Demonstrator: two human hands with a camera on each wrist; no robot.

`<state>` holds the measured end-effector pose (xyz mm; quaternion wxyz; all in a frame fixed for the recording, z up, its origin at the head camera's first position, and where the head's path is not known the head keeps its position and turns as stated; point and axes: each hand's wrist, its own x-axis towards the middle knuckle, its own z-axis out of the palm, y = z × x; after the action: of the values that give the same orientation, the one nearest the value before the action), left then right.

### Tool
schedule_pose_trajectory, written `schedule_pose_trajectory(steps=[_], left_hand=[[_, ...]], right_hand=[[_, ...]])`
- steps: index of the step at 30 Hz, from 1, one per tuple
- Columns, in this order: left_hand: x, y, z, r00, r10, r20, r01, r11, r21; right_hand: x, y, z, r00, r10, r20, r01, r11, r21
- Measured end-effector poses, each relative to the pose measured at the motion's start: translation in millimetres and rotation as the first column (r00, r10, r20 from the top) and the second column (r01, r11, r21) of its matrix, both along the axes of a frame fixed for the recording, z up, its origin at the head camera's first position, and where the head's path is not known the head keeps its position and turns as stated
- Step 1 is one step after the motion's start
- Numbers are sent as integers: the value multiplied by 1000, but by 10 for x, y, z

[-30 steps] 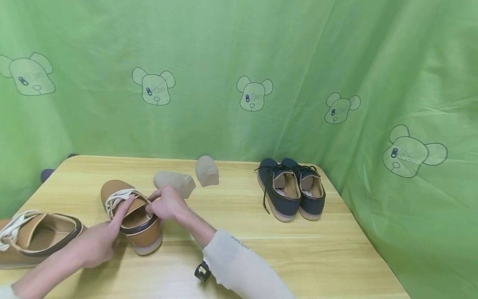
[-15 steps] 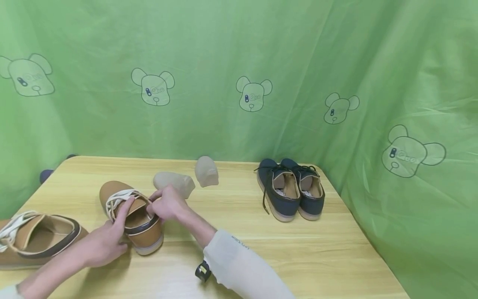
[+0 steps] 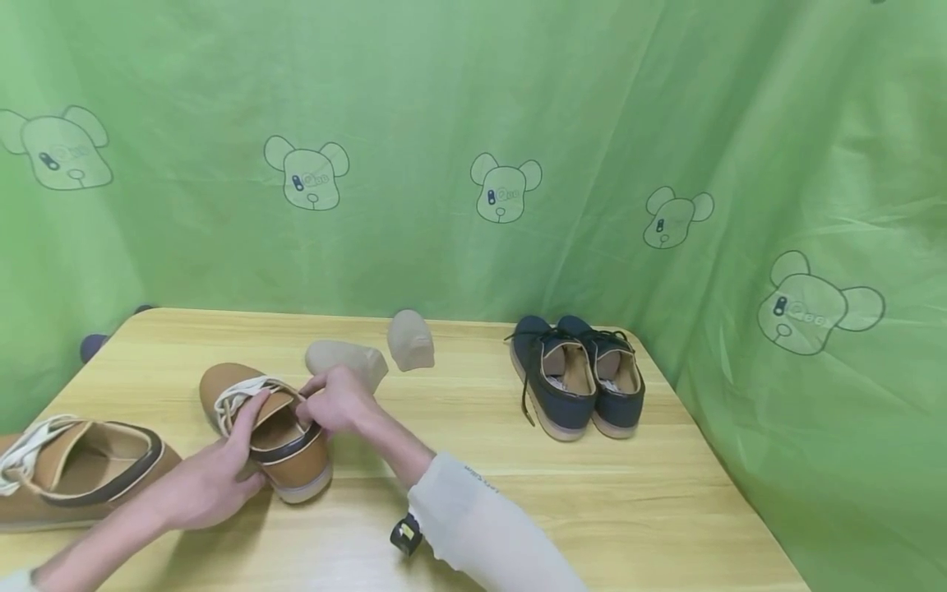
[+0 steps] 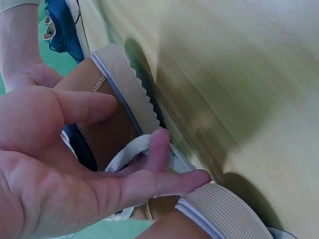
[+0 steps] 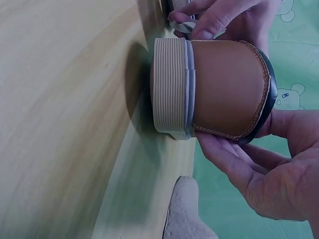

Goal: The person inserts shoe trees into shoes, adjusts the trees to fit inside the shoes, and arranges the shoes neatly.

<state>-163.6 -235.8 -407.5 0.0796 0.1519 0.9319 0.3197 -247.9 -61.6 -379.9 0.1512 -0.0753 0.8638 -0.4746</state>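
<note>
A tan lace-up shoe (image 3: pixel 284 448) with a ribbed pale sole (image 5: pixel 169 89) stands on the wooden table (image 3: pixel 592 510), heel towards me. My left hand (image 3: pixel 237 448) holds it from the left, thumb on the leather side (image 4: pixel 107 132) and fingers over the white laces (image 4: pixel 129 152). My right hand (image 3: pixel 333 403) pinches the dark collar on the shoe's right side, fingers curled at the rim in the right wrist view (image 5: pixel 239 164). The shoe's inside is mostly hidden by both hands.
Its tan mate (image 3: pixel 74 469) lies at the left table edge. Two beige shoe inserts (image 3: pixel 348 362) (image 3: pixel 410 339) lie just behind the hands. A navy pair (image 3: pixel 577 378) stands at the back right. Green cloth (image 3: pixel 473 123) hangs behind and to the right.
Both hands and the tan shoe have shifted slightly to the right and a little nearer. The holds look the same.
</note>
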Motion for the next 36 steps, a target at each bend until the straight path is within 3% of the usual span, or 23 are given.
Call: schedule_pose_trajectory(steps=[5, 16, 22, 27, 33, 36], left_hand=[[23, 13, 32, 1000, 15, 23, -16, 1000, 17], [38, -15, 92, 996, 48, 78, -60, 985, 159], [53, -8, 48, 999, 42, 2, -42, 987, 156], [72, 15, 1, 994, 100, -50, -94, 989, 116], [59, 36, 24, 984, 178, -8, -177, 980, 96], [27, 17, 27, 982, 190, -10, -187, 974, 132]], right_hand=[[25, 14, 32, 1000, 13, -14, -13, 1000, 20], [54, 81, 80, 999, 20, -47, -19, 999, 27], [35, 123, 78, 995, 19, -98, -17, 1000, 18], [23, 149, 86, 994, 18, -109, -17, 1000, 11], [18, 180, 86, 994, 9, -110, -11, 1000, -13], [7, 198, 93, 994, 11, -106, -13, 1000, -26]])
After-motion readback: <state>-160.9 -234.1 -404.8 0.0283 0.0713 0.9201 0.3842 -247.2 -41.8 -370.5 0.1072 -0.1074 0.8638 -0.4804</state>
